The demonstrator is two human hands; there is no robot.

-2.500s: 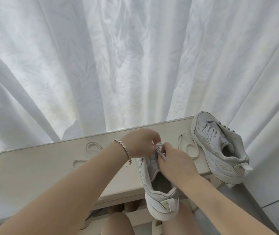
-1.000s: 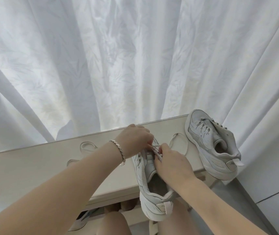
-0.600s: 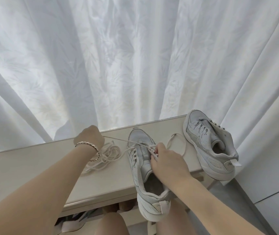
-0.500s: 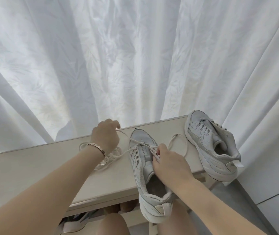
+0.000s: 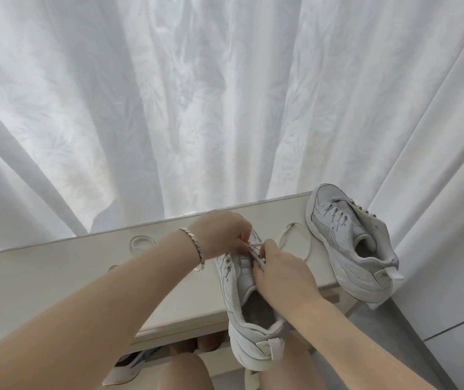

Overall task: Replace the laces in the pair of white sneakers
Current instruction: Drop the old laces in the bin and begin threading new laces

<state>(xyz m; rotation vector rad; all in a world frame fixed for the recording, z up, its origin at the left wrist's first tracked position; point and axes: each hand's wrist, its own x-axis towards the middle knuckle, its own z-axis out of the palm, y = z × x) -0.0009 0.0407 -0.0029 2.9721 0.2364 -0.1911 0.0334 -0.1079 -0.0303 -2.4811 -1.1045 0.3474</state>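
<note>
Both hands meet over the near sneaker (image 5: 239,280), lying on the table (image 5: 56,282) with its heel hanging off the front edge: the left hand (image 5: 219,235), bracelet (image 5: 197,256) on its wrist, pinches the lace (image 5: 254,250) at the eyelets and the right hand (image 5: 278,274) pinches the same lace just beside it, though which eyelet they work at is hidden under the hands. The other sneaker (image 5: 349,243) lies at the table's right end, apart from the hands, with a loose lace loop (image 5: 309,240) between the two shoes

room: left tabletop (image 5: 56,280) | blocked right: second sneaker (image 5: 346,249), lace loop (image 5: 308,243) | behind: curtain (image 5: 225,108)
</note>
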